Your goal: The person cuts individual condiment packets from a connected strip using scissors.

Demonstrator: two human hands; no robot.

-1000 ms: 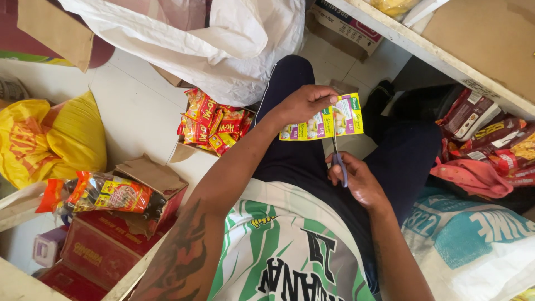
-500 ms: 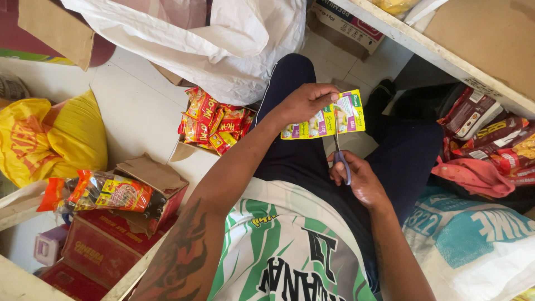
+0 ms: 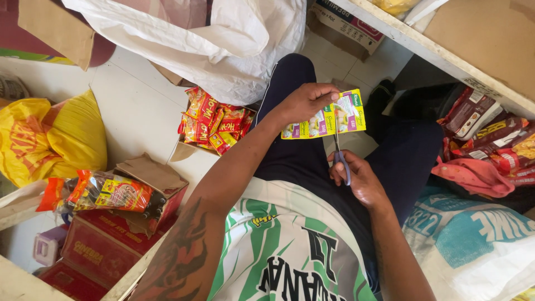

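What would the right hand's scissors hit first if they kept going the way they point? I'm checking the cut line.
The right hand aims the scissors up the picture at the strip of yellow-green sachets held by the left hand. The strip comes first; the blades look already at its lower edge.

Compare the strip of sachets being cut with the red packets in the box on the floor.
The sachet strip is yellow-green, flat and joined, held up in the left hand; the red packets are red-orange, separate and heaped loose in a box. Scissors in the right hand meet only the strip. Both are printed packaging.
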